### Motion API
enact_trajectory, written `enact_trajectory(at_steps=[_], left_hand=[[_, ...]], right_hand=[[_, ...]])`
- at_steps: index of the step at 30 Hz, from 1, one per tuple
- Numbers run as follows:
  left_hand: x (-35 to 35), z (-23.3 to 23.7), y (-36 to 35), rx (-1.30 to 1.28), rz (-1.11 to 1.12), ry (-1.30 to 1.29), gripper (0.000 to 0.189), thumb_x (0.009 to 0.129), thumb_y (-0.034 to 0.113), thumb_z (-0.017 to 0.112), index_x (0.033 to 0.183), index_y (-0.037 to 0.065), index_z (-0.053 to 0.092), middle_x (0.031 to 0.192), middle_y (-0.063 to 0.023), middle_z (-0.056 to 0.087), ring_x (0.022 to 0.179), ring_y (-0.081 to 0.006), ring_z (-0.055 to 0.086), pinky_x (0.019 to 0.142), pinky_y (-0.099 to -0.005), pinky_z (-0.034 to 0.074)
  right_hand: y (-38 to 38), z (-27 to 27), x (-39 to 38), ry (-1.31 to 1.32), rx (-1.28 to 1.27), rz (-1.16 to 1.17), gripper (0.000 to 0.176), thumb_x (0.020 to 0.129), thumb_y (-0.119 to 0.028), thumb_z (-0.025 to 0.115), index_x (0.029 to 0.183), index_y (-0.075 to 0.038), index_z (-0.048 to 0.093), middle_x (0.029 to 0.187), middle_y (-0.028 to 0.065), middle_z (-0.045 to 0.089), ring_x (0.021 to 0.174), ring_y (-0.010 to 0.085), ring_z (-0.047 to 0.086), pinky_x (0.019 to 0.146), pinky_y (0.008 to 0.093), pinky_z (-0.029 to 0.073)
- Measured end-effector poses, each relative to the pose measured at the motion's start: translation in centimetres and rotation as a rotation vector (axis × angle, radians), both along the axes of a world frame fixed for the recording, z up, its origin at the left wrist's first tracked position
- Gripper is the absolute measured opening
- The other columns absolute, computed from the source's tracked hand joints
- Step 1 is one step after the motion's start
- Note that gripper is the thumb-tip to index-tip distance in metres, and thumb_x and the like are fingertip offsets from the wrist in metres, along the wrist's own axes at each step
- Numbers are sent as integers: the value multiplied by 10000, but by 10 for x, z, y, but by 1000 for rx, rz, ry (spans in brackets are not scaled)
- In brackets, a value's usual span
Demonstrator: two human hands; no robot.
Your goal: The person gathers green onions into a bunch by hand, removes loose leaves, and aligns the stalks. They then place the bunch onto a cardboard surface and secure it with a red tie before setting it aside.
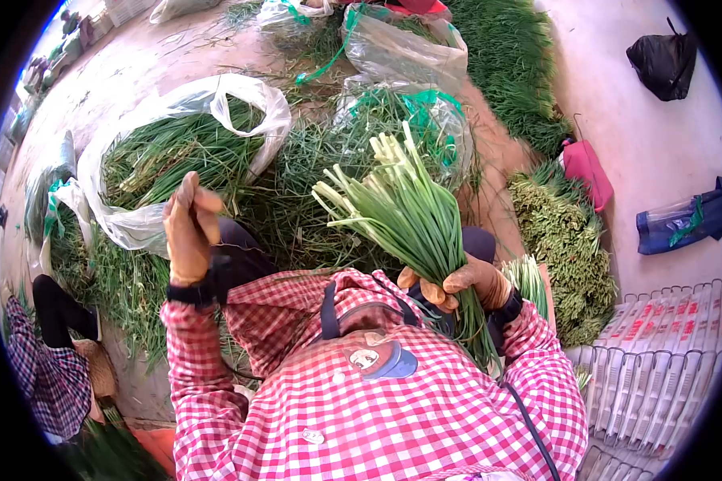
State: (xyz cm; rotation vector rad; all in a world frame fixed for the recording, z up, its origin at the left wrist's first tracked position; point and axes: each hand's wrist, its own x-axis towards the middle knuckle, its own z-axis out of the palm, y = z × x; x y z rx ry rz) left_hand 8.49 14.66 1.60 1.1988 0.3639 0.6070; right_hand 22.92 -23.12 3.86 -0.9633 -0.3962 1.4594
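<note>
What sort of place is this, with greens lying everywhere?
Likely a vegetable sorting or packing area, perhaps at a farm or market. There are heaps of cut greens on the concrete floor, clear plastic bags hold more, and the right hand grips a trimmed bunch.

Head view, steeply downward, close over lap

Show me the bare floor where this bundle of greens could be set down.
Bare floor lies at the right, between the long heap of greens and the black bag. Another patch lies beyond the open clear bag. Ahead of the right hand and its bundle it is crowded with greens and bags.
</note>
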Motion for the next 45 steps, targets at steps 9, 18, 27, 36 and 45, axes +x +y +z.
enact_trajectory(at_steps=[9, 18, 27, 36, 45], left_hand=[[11, 16, -84, -76, -686, 324, 290, 904, 223, 581, 952, -62, 596, 712, -152, 667, 544, -202, 643, 476, -257, 508], [-28, -6, -37, -155, -129, -85, 292, 931, 249, 544, 835, -15, 624, 575, -91, 600, 411, -155, 525, 392, -227, 396], [-32, 33, -19, 458, 132, 507, 432, 904, 161, 609, 1320, 95, 509, 628, -14, 620, 455, -34, 512, 390, -173, 356], [30, 78, -89, 181, -446, 376, 180, 906, 163, 592, 815, 10, 621, 505, -43, 569, 365, -92, 488, 342, -204, 355], [-10, 22, 6, 690, 328, 449, 202, 914, 152, 586, 1058, 15, 625, 664, -52, 645, 468, -130, 563, 438, -208, 446]], right_hand=[[20, -14, 0, 62, -19, 90, 657, 700, -264, 749, 1172, 130, 515, 748, 111, 621, 512, 104, 557, 448, 211, 436], [14, -8, -2, 111, -44, -4, 688, 669, -247, 745, 1166, 159, 499, 732, 88, 623, 515, 92, 557, 452, 201, 436], [15, -13, 0, -157, -213, 84, 463, 750, -219, 737, 1089, 59, 584, 816, 88, 650, 569, 104, 598, 529, 222, 486], [30, 11, -9, -351, -241, 186, 391, 761, -206, 735, 1044, 24, 595, 833, 90, 655, 629, 137, 608, 569, 262, 495], [15, -5, -7, -22, -96, 12, 681, 666, -255, 779, 1168, 128, 525, 770, 102, 645, 549, 98, 578, 489, 187, 450]])
